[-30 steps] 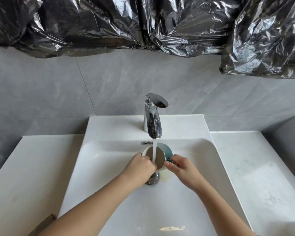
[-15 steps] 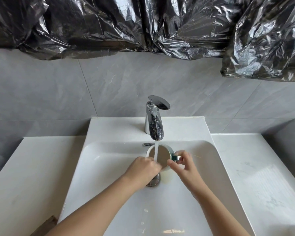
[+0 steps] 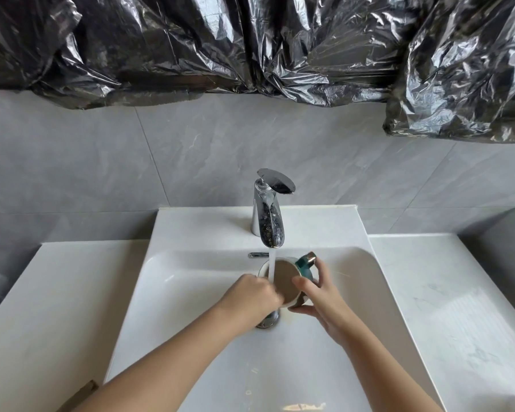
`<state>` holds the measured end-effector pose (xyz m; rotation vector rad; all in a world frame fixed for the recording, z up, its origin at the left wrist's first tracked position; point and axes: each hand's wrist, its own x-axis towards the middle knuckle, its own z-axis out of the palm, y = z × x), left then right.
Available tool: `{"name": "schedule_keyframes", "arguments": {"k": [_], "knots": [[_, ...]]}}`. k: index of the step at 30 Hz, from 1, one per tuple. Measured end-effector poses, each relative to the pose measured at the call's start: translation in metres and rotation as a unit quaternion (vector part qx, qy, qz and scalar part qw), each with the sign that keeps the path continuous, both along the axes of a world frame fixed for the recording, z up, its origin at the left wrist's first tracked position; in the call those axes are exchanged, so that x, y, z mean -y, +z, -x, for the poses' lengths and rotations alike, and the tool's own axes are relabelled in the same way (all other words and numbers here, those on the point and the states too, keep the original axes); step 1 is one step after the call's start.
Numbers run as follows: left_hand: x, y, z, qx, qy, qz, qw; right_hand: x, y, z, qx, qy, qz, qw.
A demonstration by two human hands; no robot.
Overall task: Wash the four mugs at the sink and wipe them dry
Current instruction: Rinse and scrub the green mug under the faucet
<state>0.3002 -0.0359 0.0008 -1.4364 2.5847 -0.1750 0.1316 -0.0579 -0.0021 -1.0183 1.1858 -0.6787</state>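
White sink basin [image 3: 176,278]: mug [image 3: 283,281] directly below tap [image 3: 268,224], mouth tilted twd viewer, R hand [image 3: 321,298] wrapped round body on handle side, L hand [image 3: 250,295] fingers curled over near rim.

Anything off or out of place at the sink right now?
Crumpled black plastic sheeting covers the wall above the sink, unusual there. A faint yellowish stain sits beside the drain. The mug looks intact, held tilted under the running tap.
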Motion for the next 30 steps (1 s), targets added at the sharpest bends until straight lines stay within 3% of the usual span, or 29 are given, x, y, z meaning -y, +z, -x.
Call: {"name": "schedule_keyframes", "arguments": {"k": [4, 9, 13, 17, 23, 27, 30], "knots": [[-0.011, -0.007, 0.001, -0.109, -0.005, -0.042, 0.993, -0.01, -0.006, -0.001, 0.063, -0.032, -0.039, 0.997], [-0.007, -0.02, -0.007, 0.019, -0.011, -0.02, 1.0, 0.004, 0.003, -0.005, -0.063, 0.055, 0.008, 0.996], [-0.006, -0.012, -0.01, 0.018, -0.004, -0.005, 1.0, -0.003, -0.006, -0.01, 0.004, 0.013, -0.002, 1.0], [-0.018, -0.012, -0.004, -0.081, 0.0, -0.018, 0.997, -0.021, -0.018, -0.013, 0.104, -0.027, -0.054, 0.993], [-0.012, -0.025, -0.018, 0.01, -0.005, 0.009, 1.0, -0.007, -0.005, -0.009, -0.048, 0.058, -0.004, 0.997], [-0.019, -0.02, -0.013, 0.012, -0.03, 0.06, 0.998, -0.005, -0.006, -0.01, -0.034, 0.041, -0.005, 0.999], [-0.024, -0.024, -0.011, -0.009, -0.041, 0.093, 0.995, -0.014, -0.013, -0.01, 0.024, 0.029, -0.029, 0.999]]}}
